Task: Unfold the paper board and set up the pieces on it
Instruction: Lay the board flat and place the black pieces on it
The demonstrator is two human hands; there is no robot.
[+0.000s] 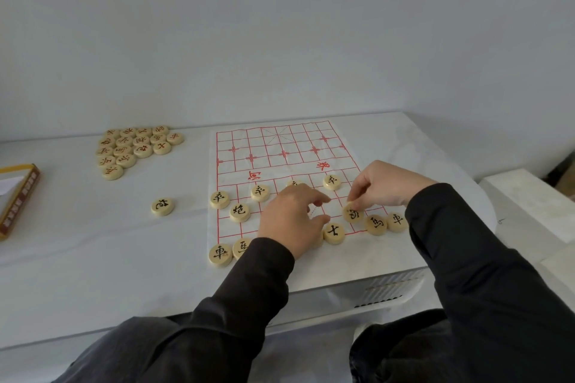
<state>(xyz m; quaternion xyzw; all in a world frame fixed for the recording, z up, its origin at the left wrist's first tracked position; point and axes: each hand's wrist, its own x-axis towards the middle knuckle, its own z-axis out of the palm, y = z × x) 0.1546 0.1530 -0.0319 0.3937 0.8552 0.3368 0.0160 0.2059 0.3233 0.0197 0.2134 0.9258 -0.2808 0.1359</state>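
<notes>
The right hand [382, 183] pinches a pale round wooden disc [353, 213] lettered in black between thumb and fingertips [354, 201]. It holds the disc tilted over the near right part of the board, between an advisor disc [334, 233] and a horse disc [376, 225]; whether the lower edge touches the paper I cannot tell. The left hand [289, 218] hovers just beside it over the middle of the near rows, its fingers loosely curled and its thumb and forefinger apart, with nothing seen between them. Both arms wear dark sleeves [466, 242]. The white paper board [280, 146], printed with a red grid, lies unfolded and flat on the right part of a white table [93, 242], close to the table's near edge. Only its near half carries pieces, all lettered in black: a row of soldier discs [220, 199] near the middle band, a cannon disc [240, 212] behind them on the left, and chariot discs [220, 254] at both near corners. One more horse piece is partly hidden under the left sleeve. A loose cannon piece [162, 207] lies on the table left of the board. Well apart, at the far left, a cluster of red-lettered discs [137, 146] lies packed together. A yellow-rimmed brown box [18, 202] sits at the left edge.
</notes>
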